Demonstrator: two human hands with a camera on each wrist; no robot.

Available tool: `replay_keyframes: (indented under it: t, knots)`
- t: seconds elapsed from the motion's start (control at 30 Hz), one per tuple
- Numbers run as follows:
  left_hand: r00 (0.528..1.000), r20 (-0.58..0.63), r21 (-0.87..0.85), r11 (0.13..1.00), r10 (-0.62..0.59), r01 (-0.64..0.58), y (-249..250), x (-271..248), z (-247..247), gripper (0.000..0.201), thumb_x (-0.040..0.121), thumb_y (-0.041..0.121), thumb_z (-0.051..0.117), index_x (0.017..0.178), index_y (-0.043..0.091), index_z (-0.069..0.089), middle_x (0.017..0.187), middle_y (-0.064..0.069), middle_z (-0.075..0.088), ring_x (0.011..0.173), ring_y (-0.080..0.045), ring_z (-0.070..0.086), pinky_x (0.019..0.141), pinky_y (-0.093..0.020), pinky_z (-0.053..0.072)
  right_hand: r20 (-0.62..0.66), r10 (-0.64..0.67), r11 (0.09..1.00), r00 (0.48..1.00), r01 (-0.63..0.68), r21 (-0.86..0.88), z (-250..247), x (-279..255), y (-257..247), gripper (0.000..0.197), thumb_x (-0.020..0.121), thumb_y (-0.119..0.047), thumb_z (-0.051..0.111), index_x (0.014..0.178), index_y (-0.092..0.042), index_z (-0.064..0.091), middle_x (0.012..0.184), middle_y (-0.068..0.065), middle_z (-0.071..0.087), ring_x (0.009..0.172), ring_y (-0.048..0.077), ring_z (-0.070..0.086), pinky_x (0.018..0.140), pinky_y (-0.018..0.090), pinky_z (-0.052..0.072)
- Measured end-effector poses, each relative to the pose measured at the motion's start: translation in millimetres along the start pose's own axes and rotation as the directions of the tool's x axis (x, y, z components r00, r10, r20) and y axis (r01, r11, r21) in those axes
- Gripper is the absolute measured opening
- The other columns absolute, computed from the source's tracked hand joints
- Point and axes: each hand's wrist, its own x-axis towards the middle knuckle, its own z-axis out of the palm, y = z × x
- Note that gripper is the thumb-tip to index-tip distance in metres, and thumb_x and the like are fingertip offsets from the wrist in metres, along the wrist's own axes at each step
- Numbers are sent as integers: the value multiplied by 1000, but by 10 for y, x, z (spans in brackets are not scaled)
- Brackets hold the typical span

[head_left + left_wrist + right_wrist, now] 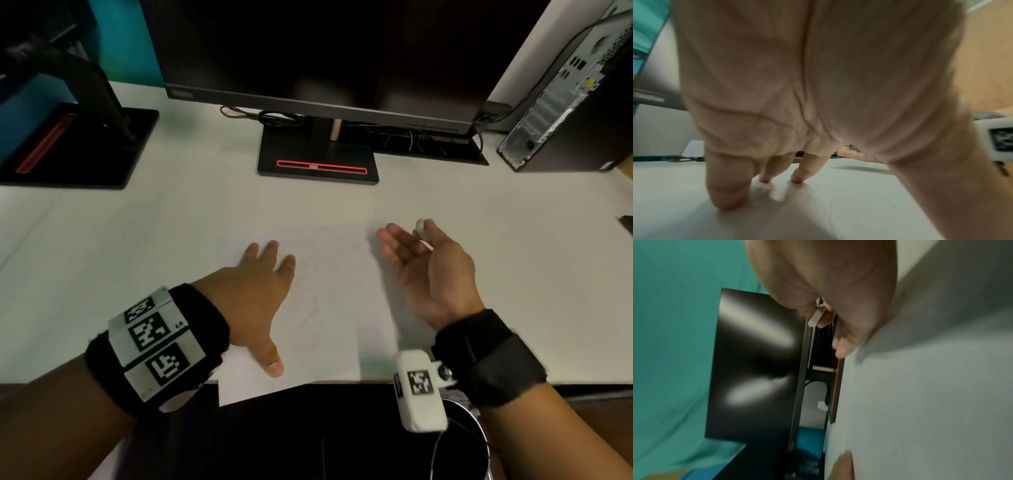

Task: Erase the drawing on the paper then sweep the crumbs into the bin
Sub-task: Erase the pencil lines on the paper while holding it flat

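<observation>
A white sheet of paper [342,291] lies on the white desk, its near corner hanging over the front edge. Faint pencil lines [310,308] show on it. My left hand [263,298] lies flat on the sheet's left part, fingers spread and straight; the left wrist view shows its fingertips [764,178] pressing on the paper [838,203]. My right hand [424,260] hovers at the sheet's right edge, palm turned left. It pinches a small white eraser [421,229] between thumb and forefinger, the other fingers loosely extended. The eraser [816,315] also shows in the right wrist view.
A dark bin with a metal rim [484,438] stands below the desk's front edge, under my right wrist. A monitor [318,51] on a black base [318,164] stands behind the paper. Another monitor stand [78,147] is at far left, a computer tower [568,102] at far right.
</observation>
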Motion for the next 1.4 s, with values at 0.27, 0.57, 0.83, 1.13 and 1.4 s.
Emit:
replay_keyframes:
  t: [0.27, 0.57, 0.83, 1.13, 1.4]
  knots:
    - [996, -89, -22, 1000, -17, 15, 31, 43, -19, 130, 67, 73, 76, 159, 16, 2, 166, -14, -6, 153, -36, 0, 116, -51, 34, 205, 603, 704, 771, -393, -592, 20, -245, 250, 26, 103, -23, 47, 106, 1, 57, 124, 34, 64, 114, 42, 67, 98, 46, 55]
    - [994, -91, -9, 998, -57, 57, 75, 89, -80, 120, 61, 66, 85, 150, 17, 20, 157, -13, 12, 145, -35, 19, 105, -51, 47, 172, 294, 319, 940, 73, -945, 118, -160, 8, 24, 100, -26, 58, 79, -15, 59, 66, 8, 61, 48, 17, 51, 44, 25, 43]
    - [996, -60, 20, 997, -72, 73, 84, 137, -99, 143, 60, 68, 85, 159, 22, -8, 163, -13, -10, 149, -40, 3, 109, -53, 43, 330, 329, -425, 885, 451, -785, 339, -8, 18, 43, 98, -39, 56, 85, 1, 64, 84, 15, 71, 64, 19, 53, 62, 31, 43]
    - [996, -57, 14, 997, -73, 74, 83, 159, -87, 144, 61, 68, 84, 159, 23, -11, 163, -12, -13, 150, -40, 0, 109, -53, 43, 334, 342, -468, 878, 468, -750, 311, 35, -45, 42, 99, -39, 53, 85, 0, 63, 84, 13, 70, 69, 21, 55, 67, 35, 48]
    - [995, -68, 20, 997, -73, 74, 58, 148, -88, 145, 60, 72, 82, 160, 19, -9, 165, -11, -14, 151, -38, 1, 110, -51, 42, 317, 434, -436, 843, 504, -745, 353, -21, 57, 40, 98, -41, 54, 83, -6, 67, 79, 9, 72, 70, 27, 64, 73, 40, 54]
